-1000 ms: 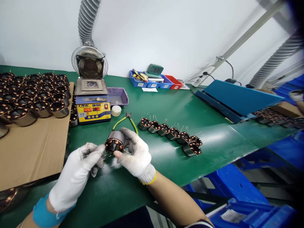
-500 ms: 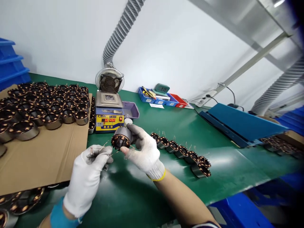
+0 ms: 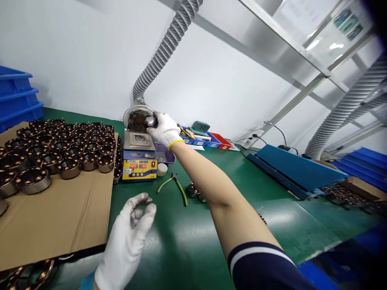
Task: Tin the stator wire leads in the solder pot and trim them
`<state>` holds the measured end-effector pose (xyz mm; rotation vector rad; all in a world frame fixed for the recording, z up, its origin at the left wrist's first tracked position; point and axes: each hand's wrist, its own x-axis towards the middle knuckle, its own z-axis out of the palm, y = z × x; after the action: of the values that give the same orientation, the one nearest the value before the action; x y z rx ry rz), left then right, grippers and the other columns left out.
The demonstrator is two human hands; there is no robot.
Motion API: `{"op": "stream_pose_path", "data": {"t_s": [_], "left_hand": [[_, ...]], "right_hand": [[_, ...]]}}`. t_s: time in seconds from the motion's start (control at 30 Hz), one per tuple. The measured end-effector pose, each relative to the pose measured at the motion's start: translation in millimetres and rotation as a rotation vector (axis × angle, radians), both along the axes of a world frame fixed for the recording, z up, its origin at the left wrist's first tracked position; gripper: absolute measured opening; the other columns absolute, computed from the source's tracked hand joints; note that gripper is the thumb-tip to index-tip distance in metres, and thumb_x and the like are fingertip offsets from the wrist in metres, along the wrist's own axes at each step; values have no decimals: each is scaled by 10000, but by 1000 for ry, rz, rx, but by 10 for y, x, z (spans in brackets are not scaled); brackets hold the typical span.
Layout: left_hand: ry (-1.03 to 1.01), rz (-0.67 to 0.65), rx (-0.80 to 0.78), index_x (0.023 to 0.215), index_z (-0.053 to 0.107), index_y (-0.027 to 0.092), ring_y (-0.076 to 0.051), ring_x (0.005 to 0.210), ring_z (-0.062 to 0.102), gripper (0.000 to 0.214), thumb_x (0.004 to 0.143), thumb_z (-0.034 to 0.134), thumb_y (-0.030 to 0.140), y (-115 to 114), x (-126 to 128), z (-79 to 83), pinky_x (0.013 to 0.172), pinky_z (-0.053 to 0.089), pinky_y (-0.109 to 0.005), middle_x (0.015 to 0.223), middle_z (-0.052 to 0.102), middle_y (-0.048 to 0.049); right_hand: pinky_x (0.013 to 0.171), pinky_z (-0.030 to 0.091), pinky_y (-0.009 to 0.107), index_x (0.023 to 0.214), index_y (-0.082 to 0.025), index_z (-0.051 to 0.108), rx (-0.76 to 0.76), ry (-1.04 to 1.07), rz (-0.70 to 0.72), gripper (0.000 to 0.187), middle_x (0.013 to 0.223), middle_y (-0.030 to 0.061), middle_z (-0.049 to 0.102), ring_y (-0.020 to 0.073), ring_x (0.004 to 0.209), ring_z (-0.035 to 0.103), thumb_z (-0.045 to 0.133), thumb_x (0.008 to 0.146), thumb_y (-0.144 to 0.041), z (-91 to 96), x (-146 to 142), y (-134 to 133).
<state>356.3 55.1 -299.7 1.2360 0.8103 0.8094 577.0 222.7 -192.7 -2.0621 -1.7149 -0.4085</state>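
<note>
My right hand (image 3: 165, 129), in a white glove, reaches to the back and grips a motor stator (image 3: 152, 121). That stator is tilted over the solder pot (image 3: 139, 169), in front of the round fume hood (image 3: 137, 121); its far side is hidden. My left hand (image 3: 133, 233), also gloved, hovers above the green table with loosely curled fingers and nothing visible between them. Green-handled cutting pliers (image 3: 174, 178) lie on the table between my left hand and my right forearm. Beside the pot sits a small round white object (image 3: 162, 169).
Many stators (image 3: 69, 167) stand in rows on cardboard (image 3: 75, 209) at left. My forearm partly covers another row of stators (image 3: 193, 189). Blue bins (image 3: 198, 142) and a red bin (image 3: 220, 141) line the wall. A blue slanted panel (image 3: 296, 169) stands at right.
My right hand has carried the stator up and back, from in front of me to over the solder pot. My left hand has come away from the stator's wires. The pliers now show.
</note>
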Motion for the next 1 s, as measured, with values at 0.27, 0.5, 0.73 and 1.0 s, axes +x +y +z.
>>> {"op": "stream_pose_path", "data": {"t_s": [0.27, 0.5, 0.73, 1.0], "left_hand": [[37, 13, 15, 1225, 564, 185, -225, 858, 639, 543, 805, 655, 517, -18, 38, -97, 797, 507, -326, 842, 667, -58], [25, 47, 19, 1208, 583, 176, -217, 806, 645, 537, 786, 684, 491, -9, 28, -57, 765, 518, -320, 785, 663, -51], [84, 22, 33, 1237, 539, 187, -234, 984, 633, 563, 828, 607, 567, 8, 29, -73, 826, 505, -329, 895, 679, -72], [35, 120, 40, 1272, 489, 158, -240, 1094, 604, 623, 818, 614, 566, 76, 58, -80, 930, 488, -362, 1232, 604, -138]], "right_hand": [[845, 527, 449, 1275, -246, 499, -161, -148, -2, 548, 1177, 108, 536, 315, 1011, 595, 637, 758, -366, -200, -61, 280], [790, 552, 445, 1254, -234, 523, -170, -201, 12, 547, 1168, 117, 540, 325, 977, 612, 646, 736, -358, -205, -99, 298], [793, 548, 466, 1250, -241, 545, -151, -175, 25, 566, 1152, 112, 556, 339, 981, 612, 677, 706, -329, -207, -110, 308], [967, 483, 449, 1285, -192, 560, 42, 350, 100, 652, 1151, 87, 632, 292, 1081, 597, 741, 694, -399, 14, -256, -271]]}}
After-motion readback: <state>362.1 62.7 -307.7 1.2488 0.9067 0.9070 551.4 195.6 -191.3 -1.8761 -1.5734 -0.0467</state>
